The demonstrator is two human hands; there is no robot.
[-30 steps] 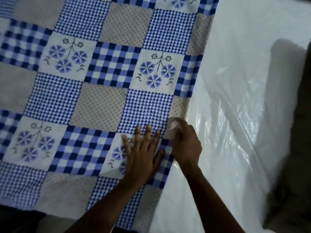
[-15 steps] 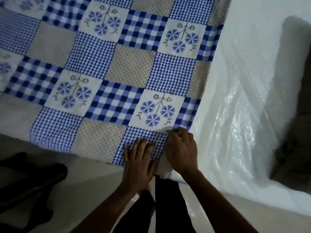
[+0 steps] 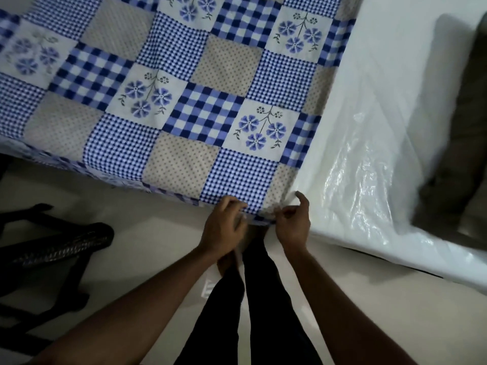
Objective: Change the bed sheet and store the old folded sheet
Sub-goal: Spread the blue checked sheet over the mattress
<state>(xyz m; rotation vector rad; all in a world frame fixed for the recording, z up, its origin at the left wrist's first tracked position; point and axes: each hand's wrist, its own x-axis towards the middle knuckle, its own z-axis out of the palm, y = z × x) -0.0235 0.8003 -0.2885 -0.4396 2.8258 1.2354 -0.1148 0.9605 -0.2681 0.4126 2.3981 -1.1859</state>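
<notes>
Right now both hands are working the near edge of the patchwork-print bed sheet. It is lying spread over the left part of the plastic-wrapped mattress, with its hem reaching the mattress's near side. The left hand is pinching the hem with curled fingers, and the right hand is pinching it just beside, at the sheet's corner, so each grip is closing on fabric.

To do this step well, the hands should probably be drawing the edge evenly, with the checked rows running parallel to the mattress side. The corner wants holding low, since the cloth is likely sliding easily on slick plastic.

Several things are staying unclear. The fingertips are disappearing under the hem, so whether they are tucking or pulling is not showing. The sheet's far and left reaches are running out of frame. A dim greyish shape on the mattress's right is blurring past naming, and dark furniture on the floor is being cut off.
</notes>
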